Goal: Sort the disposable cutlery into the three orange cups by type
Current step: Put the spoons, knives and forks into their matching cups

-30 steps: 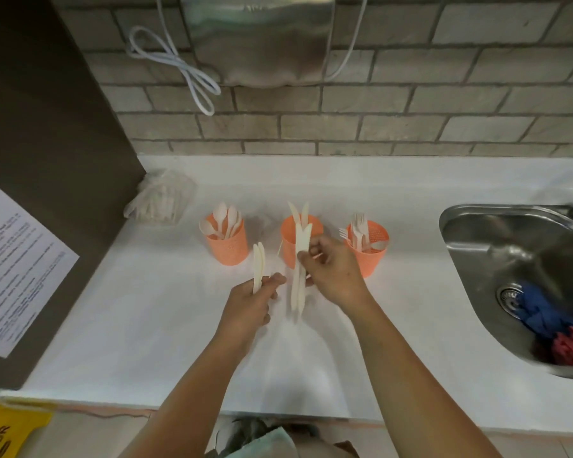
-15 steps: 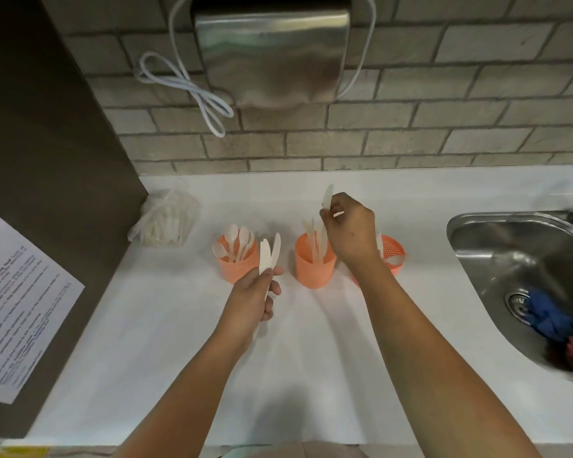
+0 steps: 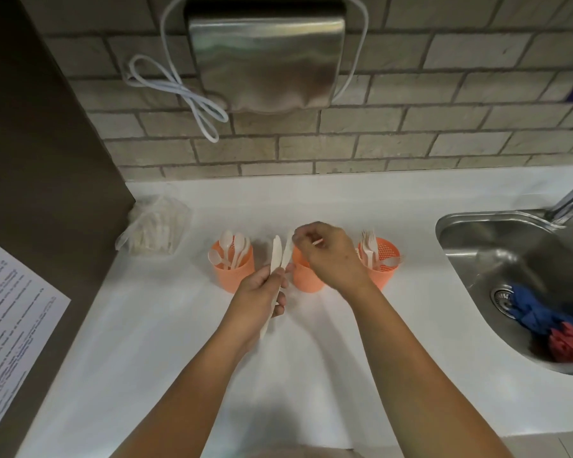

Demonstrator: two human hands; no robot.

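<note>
Two knives being held up beside the middle cup

Two pale plastic knives (image 3: 276,259) are being gripped by the left hand (image 3: 262,294), its fingers curled round the handles and the blades pointing up and away. The right hand (image 3: 326,257) is being held over the middle orange cup (image 3: 306,279), fingers curled, its fingertips (image 3: 295,239) at the tip of the right-hand knife; whether that tip is being pinched cannot be told. The cup is being largely hidden, just right of the knives. The left orange cup (image 3: 234,274), with spoons (image 3: 232,247), is being left just beyond the left hand. The right orange cup (image 3: 386,259), with forks (image 3: 368,244), is being left beside the right hand. All are being carried by the white counter (image 3: 166,332), between a plastic bag (image 3: 156,229) and a sink (image 3: 497,239).
</note>
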